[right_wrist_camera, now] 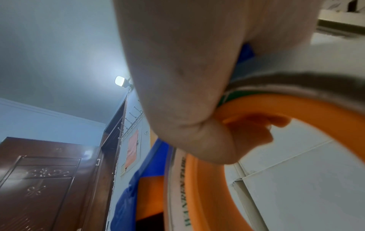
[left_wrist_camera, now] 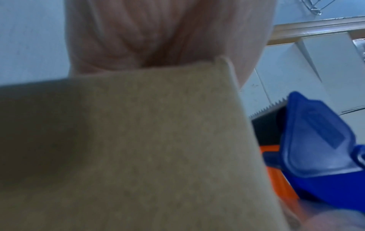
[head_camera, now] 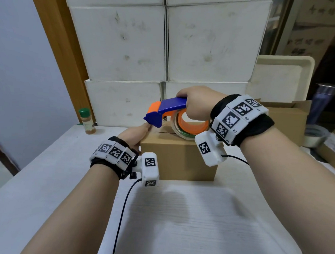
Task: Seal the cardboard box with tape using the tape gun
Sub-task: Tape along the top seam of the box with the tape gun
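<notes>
A small brown cardboard box [head_camera: 178, 159] stands in the middle of the white table, its top flaps down. My right hand [head_camera: 197, 105] grips the blue and orange tape gun [head_camera: 169, 109] over the box top, with the fingers [right_wrist_camera: 254, 129] curled through the orange hub of the tape roll [head_camera: 189, 125]. The gun's blue nose [left_wrist_camera: 316, 140] and toothed blade [left_wrist_camera: 270, 107] sit at the box's far left corner. My left hand [head_camera: 138, 135] lies against the box's left side [left_wrist_camera: 138, 148], fingers stretched toward that corner, just below the nose.
Stacked white boxes [head_camera: 165, 50] form a wall right behind the box. A spice bottle with a green cap [head_camera: 87, 122] stands at the back left. An open cardboard box [head_camera: 288, 119], a grey tape roll [head_camera: 314, 135] and a white tray [head_camera: 284, 74] crowd the right.
</notes>
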The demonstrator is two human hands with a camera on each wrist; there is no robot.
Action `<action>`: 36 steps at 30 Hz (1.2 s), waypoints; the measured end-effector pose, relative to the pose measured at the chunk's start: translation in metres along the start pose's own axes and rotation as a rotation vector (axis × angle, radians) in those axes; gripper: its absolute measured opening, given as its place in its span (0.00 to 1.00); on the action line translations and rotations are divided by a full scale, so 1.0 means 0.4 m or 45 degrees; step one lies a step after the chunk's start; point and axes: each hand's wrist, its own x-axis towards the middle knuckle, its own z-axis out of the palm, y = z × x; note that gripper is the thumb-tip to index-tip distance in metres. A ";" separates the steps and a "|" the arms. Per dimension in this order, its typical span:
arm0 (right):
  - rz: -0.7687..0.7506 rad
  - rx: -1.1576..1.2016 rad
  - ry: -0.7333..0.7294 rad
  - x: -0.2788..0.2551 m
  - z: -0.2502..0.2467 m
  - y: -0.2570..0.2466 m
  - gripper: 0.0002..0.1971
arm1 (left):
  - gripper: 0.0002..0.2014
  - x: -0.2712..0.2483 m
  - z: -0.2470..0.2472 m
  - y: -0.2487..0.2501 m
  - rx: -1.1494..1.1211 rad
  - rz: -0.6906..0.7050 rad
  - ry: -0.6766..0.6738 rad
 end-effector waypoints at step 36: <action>0.042 -0.030 0.004 0.011 0.010 -0.016 0.20 | 0.29 -0.028 -0.084 0.022 0.433 0.001 0.211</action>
